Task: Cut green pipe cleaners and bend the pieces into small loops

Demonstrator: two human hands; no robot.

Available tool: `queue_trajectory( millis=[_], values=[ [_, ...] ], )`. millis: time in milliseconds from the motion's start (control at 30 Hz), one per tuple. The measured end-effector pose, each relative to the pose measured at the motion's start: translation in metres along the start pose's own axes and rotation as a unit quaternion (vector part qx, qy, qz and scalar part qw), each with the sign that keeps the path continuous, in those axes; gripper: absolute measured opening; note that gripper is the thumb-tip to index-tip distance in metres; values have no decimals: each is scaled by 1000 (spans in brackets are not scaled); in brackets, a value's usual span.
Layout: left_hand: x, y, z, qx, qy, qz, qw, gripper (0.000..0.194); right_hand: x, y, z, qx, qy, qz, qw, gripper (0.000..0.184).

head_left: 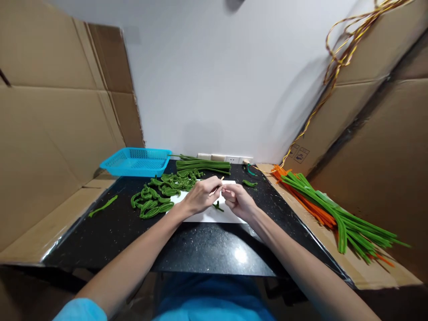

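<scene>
My left hand (202,195) is closed in a pinch above a white sheet (207,217), and a thin yellowish tip (222,178) pokes up from its fingers. Close against it, my right hand (239,200) has its fingers curled and pinched; what lies between them is hidden. Under the hands, a short dark green piece (218,206) shows near the sheet. Left of the sheet lies a heap of green pipe cleaners bent into loops (152,203). Behind it rests a bundle of straight dark green pipe cleaners (203,166).
A blue plastic basket (138,171) stands at the back left of the black tabletop (214,249). Light green pipe cleaners (347,223) and orange ones (310,207) lie on cardboard at right. A single green strip (103,206) lies far left. Cardboard walls flank both sides.
</scene>
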State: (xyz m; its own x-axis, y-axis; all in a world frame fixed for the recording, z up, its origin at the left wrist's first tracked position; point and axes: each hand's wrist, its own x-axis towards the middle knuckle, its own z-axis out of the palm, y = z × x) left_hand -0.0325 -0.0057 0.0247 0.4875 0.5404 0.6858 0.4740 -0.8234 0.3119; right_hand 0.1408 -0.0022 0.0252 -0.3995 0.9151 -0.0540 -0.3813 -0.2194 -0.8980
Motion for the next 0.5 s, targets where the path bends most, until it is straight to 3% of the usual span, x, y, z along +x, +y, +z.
queue_trajectory(
  millis=[133,333,400,500],
  values=[
    [0,-3,-1,91,-28,61,994,19,-2,-5,2,30,1,9,1000,33],
    [0,1,4,-3,-30,-21,999,19,1,1,-6,-71,-5,-61,996,34],
    [0,2,10,-65,-7,-73,995,21,3,5,-12,-177,9,-144,973,36],
    [0,4,21,-198,19,-157,967,29,3,8,-21,-347,43,-275,896,39]
  ],
)
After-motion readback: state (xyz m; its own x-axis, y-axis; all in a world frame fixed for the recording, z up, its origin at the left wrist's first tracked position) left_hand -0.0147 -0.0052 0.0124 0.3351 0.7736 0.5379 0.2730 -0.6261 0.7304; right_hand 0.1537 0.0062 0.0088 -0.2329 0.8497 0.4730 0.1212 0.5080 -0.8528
